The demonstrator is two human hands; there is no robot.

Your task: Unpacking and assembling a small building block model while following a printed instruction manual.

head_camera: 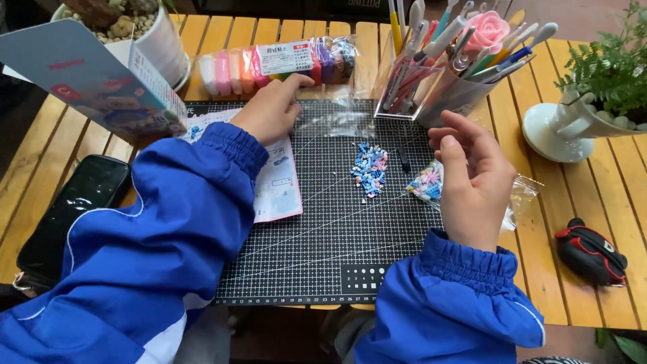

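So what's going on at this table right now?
A person in a blue jacket sits at a wooden table with a black cutting mat in front of them. Their left hand rests on a clear pack of coloured clay sticks at the mat's far edge. The right hand hovers over a small plastic bag of colourful bits. A little pile of blue and pink pieces lies mid-mat, with a cup of tools behind.
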